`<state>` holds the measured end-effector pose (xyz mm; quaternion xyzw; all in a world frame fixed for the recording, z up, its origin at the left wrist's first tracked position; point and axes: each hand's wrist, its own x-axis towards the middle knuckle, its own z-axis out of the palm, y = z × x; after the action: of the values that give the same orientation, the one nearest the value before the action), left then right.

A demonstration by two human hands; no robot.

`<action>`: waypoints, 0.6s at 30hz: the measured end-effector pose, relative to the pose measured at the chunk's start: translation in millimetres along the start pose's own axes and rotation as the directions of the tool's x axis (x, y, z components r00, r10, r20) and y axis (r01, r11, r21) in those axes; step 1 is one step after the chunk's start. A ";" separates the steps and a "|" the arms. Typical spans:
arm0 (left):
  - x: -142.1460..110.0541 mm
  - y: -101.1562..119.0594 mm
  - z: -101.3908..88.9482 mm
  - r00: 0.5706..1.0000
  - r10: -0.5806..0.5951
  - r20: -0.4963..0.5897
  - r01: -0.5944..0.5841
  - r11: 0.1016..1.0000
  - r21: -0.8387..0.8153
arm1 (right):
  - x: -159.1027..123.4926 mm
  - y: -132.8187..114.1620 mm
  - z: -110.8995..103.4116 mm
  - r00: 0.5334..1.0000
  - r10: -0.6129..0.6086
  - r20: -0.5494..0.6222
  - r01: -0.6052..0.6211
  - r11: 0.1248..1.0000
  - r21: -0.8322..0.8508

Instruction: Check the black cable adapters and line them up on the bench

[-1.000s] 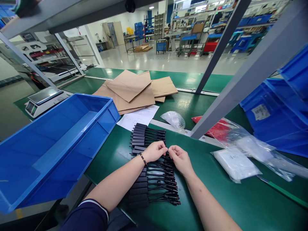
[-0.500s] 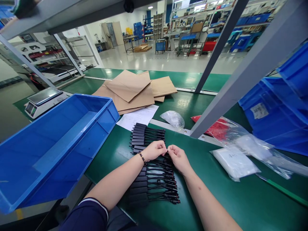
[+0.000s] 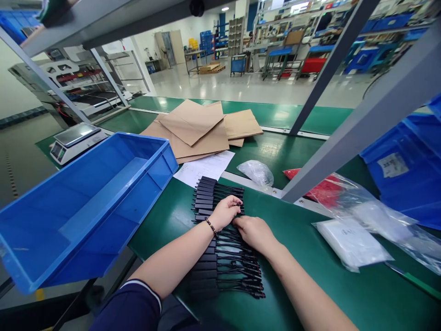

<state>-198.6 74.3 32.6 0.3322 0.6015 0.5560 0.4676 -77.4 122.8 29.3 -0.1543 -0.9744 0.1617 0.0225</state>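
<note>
A row of black cable parts [image 3: 220, 257], each a flat black block with thin wires and a small plug, lies side by side on the green bench mat [image 3: 310, 285]. My left hand [image 3: 225, 212], with a bead bracelet at the wrist, rests on the row with fingers curled over the wires. My right hand [image 3: 253, 232] lies palm down right beside it on the same wires, fingertips tucked toward the left hand. What the fingers grip is hidden beneath them.
A large empty blue bin [image 3: 86, 202] tilts at the left. A scale [image 3: 74, 140], cardboard sheets [image 3: 200, 128] and a paper sheet [image 3: 205, 168] lie beyond. Plastic bags [image 3: 351, 239], a red packet [image 3: 324, 188], blue bins [image 3: 406, 174] and slanted grey frame bars [image 3: 344, 124] are at right.
Both hands have dropped from a raised pinch between them onto the row of parts. The camera view has shifted slightly.
</note>
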 end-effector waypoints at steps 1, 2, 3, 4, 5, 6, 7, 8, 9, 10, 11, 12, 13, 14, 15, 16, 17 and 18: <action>0.1 -0.6 0.1 1.000 -0.008 -0.004 0.008 1.000 -0.001 | 4.0 -0.3 -0.9 0.999 -0.022 0.029 0.022 1.000 -0.007; 0.2 -1.2 0.2 1.000 -0.016 -0.005 0.016 1.000 -0.001 | 7.6 -0.5 -2.2 0.997 -0.049 0.064 0.050 0.999 -0.019; 0.3 -1.8 0.2 1.000 -0.022 -0.004 0.022 1.000 -0.001 | 10.8 -0.9 -3.7 0.992 -0.076 0.100 0.079 0.996 -0.030; 0.5 -2.3 0.2 1.000 -0.026 -0.002 0.026 1.000 -0.001 | 13.5 -1.3 -5.4 0.986 -0.099 0.133 0.105 0.994 -0.039; 0.7 -2.7 0.2 1.000 -0.028 -0.002 0.028 1.000 0.000 | 16.0 -2.0 -7.0 0.980 -0.116 0.162 0.125 0.991 -0.048; 1.0 -3.2 0.1 1.000 -0.026 -0.005 0.026 1.000 0.001 | 18.1 -3.0 -8.3 0.975 -0.126 0.185 0.138 0.989 -0.057; 1.5 -3.6 -0.1 1.000 -0.022 -0.010 0.022 1.000 0.003 | 20.2 -4.2 -9.1 0.971 -0.131 0.202 0.147 0.987 -0.066; 1.9 -4.1 -0.3 1.000 -0.015 -0.016 0.016 1.000 0.006 | 22.1 -5.8 -9.2 0.968 -0.131 0.215 0.150 0.986 -0.075; 2.3 -4.5 -0.5 1.000 -0.008 -0.021 0.009 1.000 0.008 | 24.0 -7.8 -8.7 0.966 -0.128 0.225 0.150 0.985 -0.082; 2.6 -4.9 -0.8 1.000 -0.003 -0.023 0.003 1.000 0.012 | 25.7 -9.9 -7.8 0.965 -0.123 0.232 0.147 0.985 -0.089; 2.8 -5.4 -1.0 1.000 0.002 -0.022 -0.001 1.000 0.016 | 27.0 -12.1 -6.8 0.964 -0.117 0.237 0.142 0.986 -0.091; 2.9 -5.9 -1.3 1.000 0.004 -0.019 -0.003 1.000 0.022 | 28.0 -14.1 -6.1 0.964 -0.113 0.242 0.138 0.986 -0.089; 3.0 -6.4 -1.6 1.000 0.004 -0.015 -0.003 1.000 0.031 | 28.1 -15.6 -6.3 0.963 -0.112 0.245 0.135 0.988 -0.081; 3.0 -7.0 -1.9 1.000 0.003 -0.009 -0.002 0.999 0.044 | 27.3 -16.4 -7.7 0.963 -0.114 0.243 0.133 0.989 -0.065; 3.0 -7.5 -2.2 1.000 0.001 -0.002 -0.001 0.998 0.061 | 25.4 -16.0 -10.5 0.964 -0.119 0.237 0.132 0.990 -0.041; 3.0 -8.1 -2.4 1.000 0.001 0.005 -0.002 0.997 0.083 | 22.1 -14.2 -14.9 0.965 -0.125 0.229 0.131 0.991 -0.014; 2.9 -8.5 -2.5 1.000 0.003 0.011 -0.004 0.994 0.108 | 17.6 -11.0 -20.4 0.966 -0.132 0.223 0.134 0.991 0.003; 2.8 -8.8 -2.6 1.000 0.006 0.018 -0.009 0.990 0.138 | 12.0 -6.3 -26.7 0.971 -0.130 0.201 0.125 0.991 0.042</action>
<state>-200.9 74.5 23.3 0.3707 0.6332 0.5120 0.4465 -88.2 129.1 56.5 -0.0737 -0.9771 0.1890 -0.0645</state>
